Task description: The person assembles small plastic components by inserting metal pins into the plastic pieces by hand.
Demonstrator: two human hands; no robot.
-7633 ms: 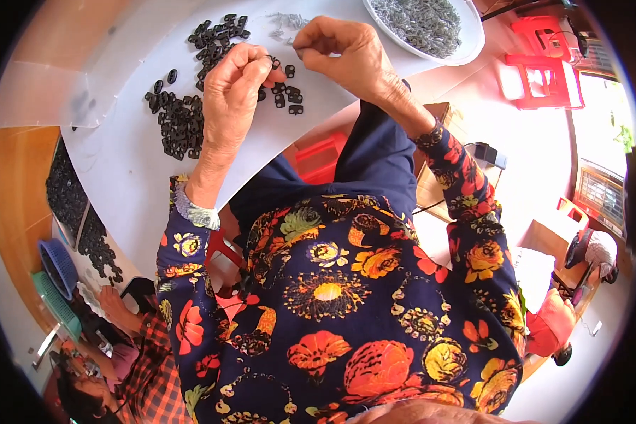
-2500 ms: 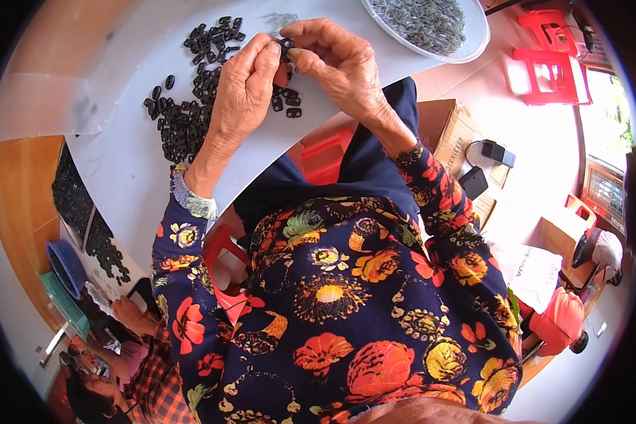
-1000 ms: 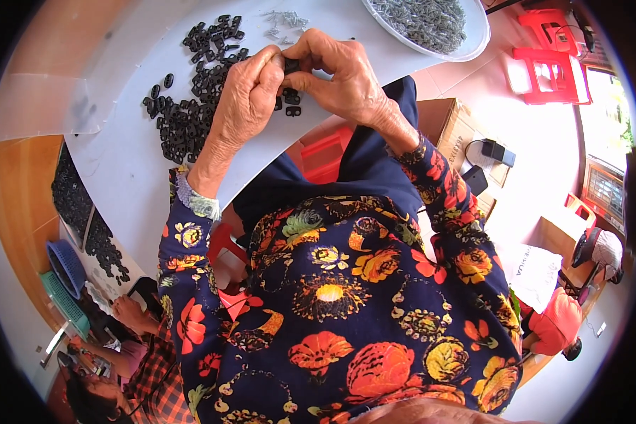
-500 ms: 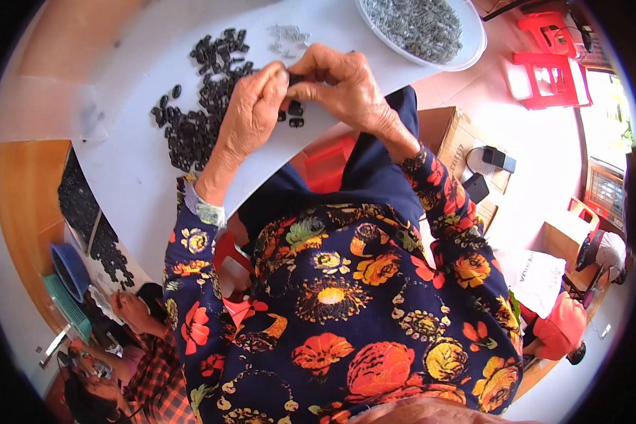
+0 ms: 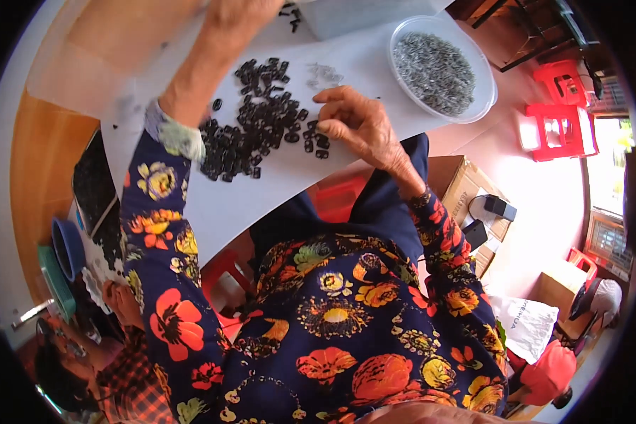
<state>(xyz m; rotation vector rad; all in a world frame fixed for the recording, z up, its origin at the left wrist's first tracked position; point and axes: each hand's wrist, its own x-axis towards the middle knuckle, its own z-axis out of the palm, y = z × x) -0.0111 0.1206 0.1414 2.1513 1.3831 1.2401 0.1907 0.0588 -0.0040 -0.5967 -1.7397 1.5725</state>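
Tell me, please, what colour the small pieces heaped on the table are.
The heaped pieces are black, best seen in the current head view.

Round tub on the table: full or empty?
Not empty: small grey pieces lie massed across the tub, inside its rim. Depth of fill: cannot tell.

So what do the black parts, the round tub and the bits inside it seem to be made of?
Black parts: likely moulded plastic, dark with small glints, though coated metal is possible. Tub: probably plastic, smooth, with milky-looking walls. Bits: probably bare metal, from their silvery-grey look.
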